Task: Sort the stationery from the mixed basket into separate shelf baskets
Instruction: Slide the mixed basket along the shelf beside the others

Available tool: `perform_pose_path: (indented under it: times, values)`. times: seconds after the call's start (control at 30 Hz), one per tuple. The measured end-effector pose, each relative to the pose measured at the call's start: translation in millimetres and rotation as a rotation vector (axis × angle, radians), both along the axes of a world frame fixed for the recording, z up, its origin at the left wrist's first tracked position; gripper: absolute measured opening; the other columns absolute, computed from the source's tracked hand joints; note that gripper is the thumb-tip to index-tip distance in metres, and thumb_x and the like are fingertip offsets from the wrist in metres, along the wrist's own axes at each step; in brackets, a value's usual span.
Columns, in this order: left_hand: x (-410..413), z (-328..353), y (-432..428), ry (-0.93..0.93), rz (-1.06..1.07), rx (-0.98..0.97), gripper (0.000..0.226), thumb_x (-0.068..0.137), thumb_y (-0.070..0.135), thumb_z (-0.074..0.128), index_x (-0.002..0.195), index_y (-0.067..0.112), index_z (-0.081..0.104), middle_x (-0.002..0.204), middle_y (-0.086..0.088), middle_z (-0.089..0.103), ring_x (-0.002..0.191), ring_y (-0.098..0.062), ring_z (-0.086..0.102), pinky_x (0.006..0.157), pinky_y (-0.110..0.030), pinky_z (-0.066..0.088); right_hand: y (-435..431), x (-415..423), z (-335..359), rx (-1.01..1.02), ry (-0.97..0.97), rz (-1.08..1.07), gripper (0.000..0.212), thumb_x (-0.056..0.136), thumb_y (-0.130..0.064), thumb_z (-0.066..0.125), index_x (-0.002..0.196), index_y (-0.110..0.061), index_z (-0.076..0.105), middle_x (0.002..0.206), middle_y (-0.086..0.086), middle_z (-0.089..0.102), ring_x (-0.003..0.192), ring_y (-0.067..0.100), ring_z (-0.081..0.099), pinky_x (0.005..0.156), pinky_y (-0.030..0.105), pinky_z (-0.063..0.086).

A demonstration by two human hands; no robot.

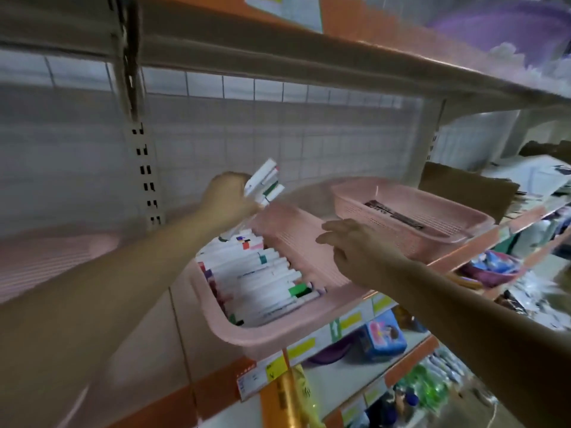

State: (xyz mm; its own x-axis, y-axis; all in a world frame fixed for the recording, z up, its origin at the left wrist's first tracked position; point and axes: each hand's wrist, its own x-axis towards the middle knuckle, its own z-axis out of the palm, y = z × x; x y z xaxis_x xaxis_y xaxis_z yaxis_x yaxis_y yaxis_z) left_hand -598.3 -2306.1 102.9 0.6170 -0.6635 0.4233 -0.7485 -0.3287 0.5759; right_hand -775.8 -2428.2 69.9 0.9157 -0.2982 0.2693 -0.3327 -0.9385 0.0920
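A pink basket (247,341) at the shelf's front edge holds several white markers (262,282) with coloured caps. My left hand (228,196) is raised above its far end and grips a bunch of white markers (267,183) that point up and to the right. My right hand (355,248) hovers open, fingers spread, over the basket's right rim and holds nothing. Behind it to the right stands a second pink basket (457,230) with a few dark pens (392,213) inside. A third pink basket (46,261) is blurred at the far left.
A metal shelf board (309,60) hangs close above. A wire grid back panel (278,134) closes the rear. Cardboard (469,186) and papers lie further right. Lower shelves hold pencil cases (383,338) and packets. Yellow price tags (272,369) line the shelf edge.
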Motion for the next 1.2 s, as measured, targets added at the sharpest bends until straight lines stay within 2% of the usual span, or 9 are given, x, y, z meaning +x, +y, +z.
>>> perform_pose_path:
  times: [0.13, 0.33, 0.43, 0.5, 0.67, 0.93, 1.03, 1.1, 1.2]
  values:
    - [22.6, -17.1, -5.8, -0.275, 0.022, 0.369, 0.024, 0.085, 0.007, 0.059, 0.108, 0.006, 0.064, 0.098, -0.012, 0.065, 0.082, -0.023, 0.056, 0.065, -0.026, 0.037, -27.4, 38.7, -3.3, 0.048, 0.106, 0.048, 0.049, 0.089, -0.008, 0.042, 0.133, -0.028, 0.050, 0.142, -0.006, 0.043, 0.127, 0.016, 0.042, 0.103, 0.026, 0.035]
    - [47.5, -26.5, -25.9, -0.302, 0.156, 0.576, 0.023, 0.087, 0.010, 0.055, 0.109, 0.011, 0.062, 0.105, -0.009, 0.064, 0.093, -0.023, 0.057, 0.074, -0.027, 0.040, -60.1, 79.7, -6.7, 0.123, 0.216, 0.099, 0.042, 0.094, -0.017, 0.044, 0.134, -0.028, 0.048, 0.144, -0.010, 0.040, 0.129, 0.011, 0.039, 0.096, 0.021, 0.032]
    - [56.6, -35.0, -33.8, -0.195, 0.244, 0.580, 0.027, 0.088, 0.014, 0.055, 0.115, 0.012, 0.060, 0.110, -0.009, 0.063, 0.097, -0.024, 0.058, 0.075, -0.027, 0.042, -67.2, 91.1, -14.1, 0.155, 0.261, 0.138, 0.042, 0.093, -0.017, 0.045, 0.134, -0.027, 0.048, 0.144, -0.006, 0.040, 0.131, 0.015, 0.037, 0.105, 0.029, 0.029]
    - [60.4, -46.6, -35.5, -0.097, 0.252, 0.530, 0.025, 0.088, 0.015, 0.057, 0.112, 0.011, 0.062, 0.107, -0.009, 0.064, 0.089, -0.022, 0.057, 0.066, -0.025, 0.040, -67.7, 97.2, -21.1, 0.131, 0.307, 0.159, 0.042, 0.092, -0.017, 0.045, 0.133, -0.028, 0.049, 0.142, -0.003, 0.043, 0.129, 0.019, 0.038, 0.106, 0.036, 0.031]
    - [64.6, -56.4, -33.9, 0.019, 0.296, 0.432, 0.027, 0.088, 0.014, 0.059, 0.115, 0.012, 0.060, 0.101, -0.009, 0.062, 0.081, -0.016, 0.049, 0.055, -0.019, 0.034, -69.2, 102.2, -24.2, 0.223, 0.266, 0.168, 0.038, 0.093, -0.019, 0.045, 0.128, -0.030, 0.052, 0.136, -0.006, 0.048, 0.126, 0.018, 0.042, 0.104, 0.037, 0.029]
    - [63.7, -59.7, -44.0, -0.073, 0.329, 0.365, 0.026, 0.093, 0.011, 0.049, 0.115, 0.017, 0.061, 0.090, -0.004, 0.060, 0.071, -0.017, 0.049, 0.054, -0.024, 0.035, -71.7, 97.9, -22.1, 0.336, 0.237, 0.190, 0.033, 0.093, -0.022, 0.045, 0.123, -0.031, 0.055, 0.133, -0.011, 0.050, 0.125, 0.014, 0.043, 0.111, 0.042, 0.018]
    - [62.8, -62.6, -43.5, -0.074, 0.287, 0.410, 0.028, 0.091, 0.013, 0.056, 0.119, 0.015, 0.060, 0.108, -0.009, 0.064, 0.079, -0.017, 0.051, 0.055, -0.017, 0.034, -72.2, 97.4, -22.4, 0.366, 0.229, 0.194, 0.035, 0.092, -0.021, 0.046, 0.123, -0.032, 0.054, 0.131, -0.011, 0.052, 0.123, 0.014, 0.045, 0.110, 0.041, 0.020]
    - [63.9, -64.4, -39.2, -0.033, 0.296, 0.419, 0.036, 0.086, 0.017, 0.064, 0.122, 0.014, 0.058, 0.117, -0.006, 0.062, 0.093, -0.019, 0.055, 0.065, -0.019, 0.035, -72.6, 96.8, -22.1, 0.386, 0.232, 0.197, 0.036, 0.092, -0.020, 0.046, 0.125, -0.032, 0.053, 0.131, -0.011, 0.051, 0.122, 0.014, 0.045, 0.110, 0.040, 0.024]
    - [66.3, -63.5, -34.9, -0.030, 0.352, 0.462, 0.039, 0.084, 0.019, 0.066, 0.122, 0.017, 0.060, 0.117, -0.003, 0.062, 0.101, -0.019, 0.055, 0.072, -0.020, 0.035, -73.8, 96.9, -22.4, 0.420, 0.210, 0.200, 0.038, 0.090, -0.018, 0.048, 0.125, -0.032, 0.052, 0.130, -0.010, 0.051, 0.119, 0.013, 0.046, 0.109, 0.039, 0.027]
